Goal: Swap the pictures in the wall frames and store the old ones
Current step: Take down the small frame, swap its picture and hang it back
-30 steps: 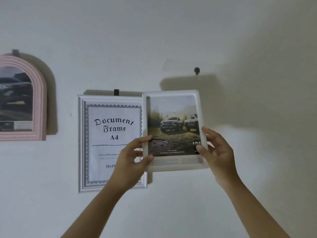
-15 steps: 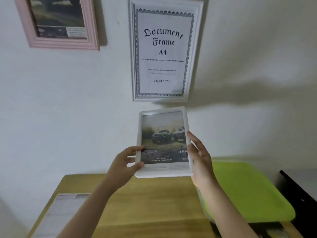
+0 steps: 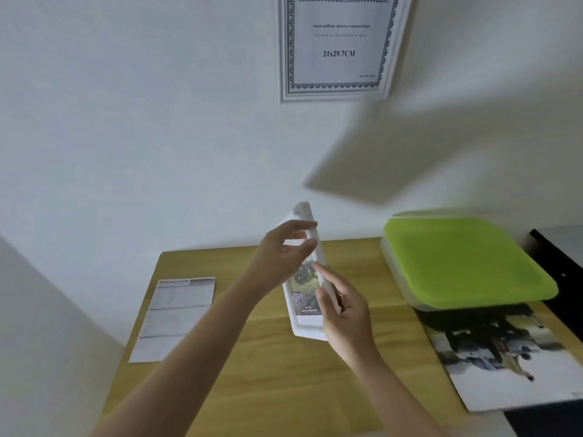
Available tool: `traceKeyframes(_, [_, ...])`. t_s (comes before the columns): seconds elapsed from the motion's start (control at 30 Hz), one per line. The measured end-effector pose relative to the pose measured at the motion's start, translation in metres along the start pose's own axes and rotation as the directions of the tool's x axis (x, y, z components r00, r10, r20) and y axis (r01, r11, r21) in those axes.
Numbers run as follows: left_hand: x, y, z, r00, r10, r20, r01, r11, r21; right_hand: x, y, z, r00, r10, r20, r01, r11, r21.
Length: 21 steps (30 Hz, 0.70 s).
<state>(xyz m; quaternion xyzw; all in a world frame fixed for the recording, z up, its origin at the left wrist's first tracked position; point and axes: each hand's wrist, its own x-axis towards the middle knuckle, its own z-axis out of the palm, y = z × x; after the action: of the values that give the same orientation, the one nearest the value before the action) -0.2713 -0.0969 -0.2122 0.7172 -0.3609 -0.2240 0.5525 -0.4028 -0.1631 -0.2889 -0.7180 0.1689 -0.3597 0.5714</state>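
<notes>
**White frame turned edge-on above the table**

From the head camera we see the white frame [image 3: 307, 279] almost edge-on and blurred, so its picture of vehicles is squeezed into a narrow strip and its small print cannot be read. The document frame [image 3: 339, 48] on the wall is cut off at the top edge. Our left hand [image 3: 284, 257] pinches the white frame's upper part between thumb and fingers; our right hand [image 3: 342, 305] grips its lower right edge, fingers curled round it and hiding that side.

The frame is held in the air over the wooden table [image 3: 268, 373]. A specification sheet [image 3: 176, 316] lies to the left, a green-lidded box [image 3: 463, 263] to the right, and a loose print [image 3: 504, 357] in front of the box.

Half a second ago the frame faced us squarely; now it is rotated sideways and lower, and our view has tipped down, so the pink frame has left the picture.
</notes>
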Motion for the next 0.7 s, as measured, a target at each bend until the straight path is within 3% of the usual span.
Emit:
traceKeyframes(0.27, [-0.007, -0.016, -0.013, 0.995, -0.042, -0.092, 0.041, 0.999, -0.007, -0.029, 0.001, 0.030, 0.997, -0.052, 0.058, 0.059, 0.992, -0.112])
traceKeyframes(0.4, [-0.010, -0.020, -0.027, 0.990, -0.037, -0.137, 0.041, 0.999, 0.023, -0.031, 0.001, 0.036, 0.991, -0.101, 0.092, 0.106, 0.993, -0.045])
traceKeyframes(0.57, [-0.018, -0.030, -0.052, 0.983, 0.032, -0.183, 0.003, 0.983, 0.186, -0.025, 0.024, 0.032, 0.991, 0.128, -0.033, -0.129, 0.991, -0.027])
traceKeyframes(0.7, [-0.024, -0.043, -0.074, 0.975, 0.064, -0.213, -0.022, 0.981, 0.194, -0.017, 0.040, 0.031, 0.975, 0.202, -0.092, -0.212, 0.971, -0.112])
